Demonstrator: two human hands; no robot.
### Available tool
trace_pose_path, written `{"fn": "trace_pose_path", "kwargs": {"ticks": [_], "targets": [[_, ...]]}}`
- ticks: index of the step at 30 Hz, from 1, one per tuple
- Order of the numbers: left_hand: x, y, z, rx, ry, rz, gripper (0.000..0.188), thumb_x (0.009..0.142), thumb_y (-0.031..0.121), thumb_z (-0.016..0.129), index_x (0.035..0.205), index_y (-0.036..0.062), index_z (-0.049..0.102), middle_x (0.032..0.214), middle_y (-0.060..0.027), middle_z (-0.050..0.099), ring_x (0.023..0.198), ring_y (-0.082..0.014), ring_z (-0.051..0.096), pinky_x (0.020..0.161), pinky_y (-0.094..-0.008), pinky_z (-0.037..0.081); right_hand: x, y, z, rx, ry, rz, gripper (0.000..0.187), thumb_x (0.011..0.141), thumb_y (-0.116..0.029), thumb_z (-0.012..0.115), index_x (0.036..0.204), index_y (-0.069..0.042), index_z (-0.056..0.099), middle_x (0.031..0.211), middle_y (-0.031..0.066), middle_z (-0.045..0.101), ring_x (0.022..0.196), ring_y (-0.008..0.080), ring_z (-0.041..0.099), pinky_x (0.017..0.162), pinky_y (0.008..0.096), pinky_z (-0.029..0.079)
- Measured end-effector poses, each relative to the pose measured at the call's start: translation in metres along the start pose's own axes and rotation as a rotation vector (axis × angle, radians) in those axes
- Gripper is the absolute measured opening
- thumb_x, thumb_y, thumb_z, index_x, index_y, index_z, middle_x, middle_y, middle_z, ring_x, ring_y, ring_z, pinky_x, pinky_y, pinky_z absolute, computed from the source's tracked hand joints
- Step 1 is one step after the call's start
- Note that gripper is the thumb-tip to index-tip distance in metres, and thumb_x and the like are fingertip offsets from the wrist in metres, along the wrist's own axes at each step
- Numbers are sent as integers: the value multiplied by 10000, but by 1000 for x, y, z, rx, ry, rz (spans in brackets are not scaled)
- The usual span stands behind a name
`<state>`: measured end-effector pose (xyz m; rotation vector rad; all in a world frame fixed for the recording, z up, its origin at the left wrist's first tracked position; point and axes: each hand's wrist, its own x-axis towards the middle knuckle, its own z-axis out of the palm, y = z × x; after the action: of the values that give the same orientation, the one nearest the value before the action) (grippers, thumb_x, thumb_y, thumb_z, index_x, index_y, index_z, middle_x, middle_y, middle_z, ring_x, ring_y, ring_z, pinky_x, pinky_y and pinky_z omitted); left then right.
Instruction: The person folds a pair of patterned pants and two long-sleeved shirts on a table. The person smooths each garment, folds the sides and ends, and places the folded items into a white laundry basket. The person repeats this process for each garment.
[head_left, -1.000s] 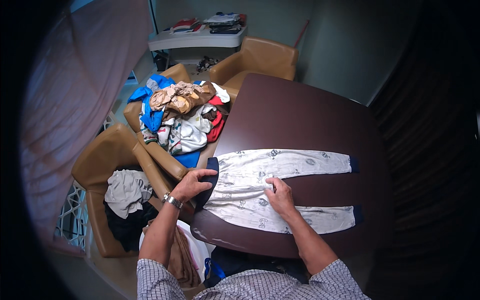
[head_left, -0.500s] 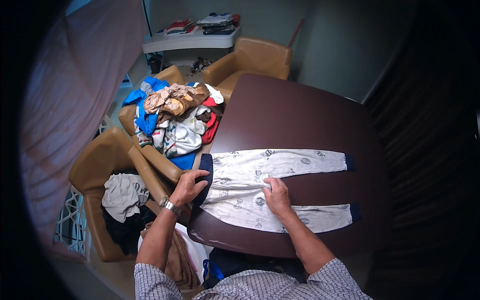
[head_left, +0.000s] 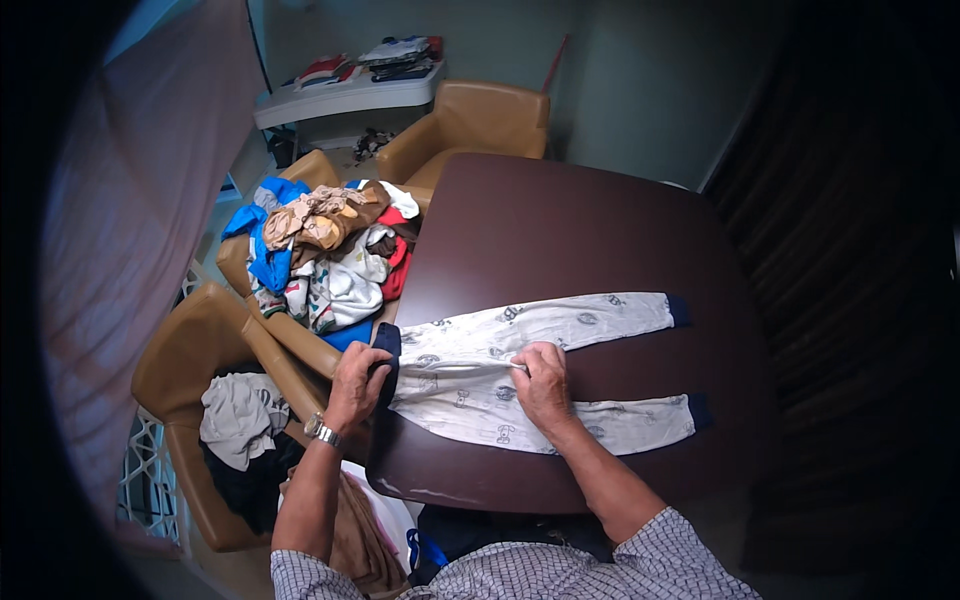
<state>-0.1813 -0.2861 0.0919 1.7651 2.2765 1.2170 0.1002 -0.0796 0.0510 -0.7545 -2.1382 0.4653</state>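
A pair of white printed trousers [head_left: 455,390] with a navy waistband and navy cuffs lies across the dark brown table [head_left: 560,225], its legs spread toward the right. At the waistband, my left hand [head_left: 355,390] is closed, with thumb and fingers gripping the navy band at the table's left edge. My right hand [head_left: 545,390] pinches the fabric near the crotch, where the legs part. A raised fold runs through the cloth between both hands.
A heap of mixed clothes [head_left: 340,280] fills a tan chair left of the table. Another tan armchair [head_left: 190,345] holds grey and black garments. A bag [head_left: 385,500] with brown cloth stands by the near left corner. Folded clothes sit on a white table [head_left: 350,97] behind.
My right hand has closed on the fabric and lifted a fold. My left hand has tightened on the waistband, and the trouser top is drawn narrower. The view has shifted slightly.
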Motion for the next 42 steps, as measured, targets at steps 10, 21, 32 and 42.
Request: {"fn": "trace_pose_path", "kwargs": {"ticks": [10,21,32,42], "targets": [[-28,-25,5,168,10,-26,325,823,7,834,1119,46,703,1464,-271,599,1373,-474,580,1170,-521,463,-2,-12,7,141,-12,-6,185,842,-33,804,983,-108,711,1073,93,670,1070,343,641,956,471,534],[32,84,83,117,-270,273,623,812,125,921,1373,113,652,1438,-145,682,1399,-361,612,1233,-626,383,1,-26,0,153,-73,-63,212,853,-46,805,1037,-100,714,1058,98,681,1058,338,651,950,465,540],[38,82,104,-27,-255,204,194,907,72,855,1076,110,769,885,-91,800,807,-316,777,1117,-593,521,12,63,-44,43,-184,43,227,881,-86,817,1105,-95,780,1133,110,701,1127,342,650,1023,452,542],[44,88,97,-48,-206,249,202,875,45,857,1044,84,754,820,-109,766,766,-331,735,913,-484,583,7,95,-27,-99,-244,24,158,909,-101,807,1062,-139,792,1140,61,686,1172,312,607,1031,474,481]]}}
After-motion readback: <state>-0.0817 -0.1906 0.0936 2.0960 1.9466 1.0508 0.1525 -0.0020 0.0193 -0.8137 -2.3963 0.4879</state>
